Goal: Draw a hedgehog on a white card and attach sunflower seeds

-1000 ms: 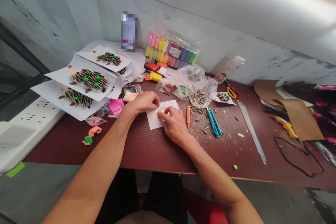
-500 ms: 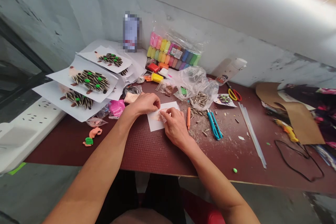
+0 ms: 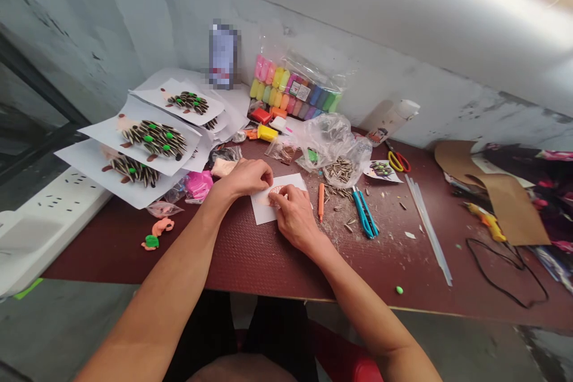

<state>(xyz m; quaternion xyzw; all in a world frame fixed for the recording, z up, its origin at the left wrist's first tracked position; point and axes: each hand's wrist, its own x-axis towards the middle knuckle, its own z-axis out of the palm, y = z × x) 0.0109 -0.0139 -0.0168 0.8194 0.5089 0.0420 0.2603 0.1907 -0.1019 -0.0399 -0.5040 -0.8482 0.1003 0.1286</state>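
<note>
**A:** What's the setting?

**B:** A dark red work board [image 3: 250, 259] against a peeling pale wall [image 3: 134, 24], scattered with seed husks and craft supplies.

**A:** And the piece between the hands?

**B:** A white paper card [image 3: 264, 212] lies close to the board's front edge, with a salmon-pink clay shape [image 3: 276, 192] on it, mostly hidden by the fingers.

**A:** How do the hands stand?

**B:** The left hand [image 3: 248, 178] sits at the card's upper left, its fingers curled down just beside the clay. The right hand [image 3: 295, 218] lies over the card's right half, its fingertips [image 3: 284, 193] bent onto the clay. Whether either hand actually grips anything, I can't tell.

**A:** What's around the card?

**B:** Left of it are paper sheets with seed-covered hedgehogs [image 3: 154, 140]. Right of it is a teal utility knife [image 3: 364, 213]. Beyond it are a bag of striped sunflower seeds [image 3: 340, 170] and a pack of coloured clay bars [image 3: 290, 83].

**A:** Any change from the first frame?

**B:** The right hand has moved further over the clay, so less of it shows.
</note>
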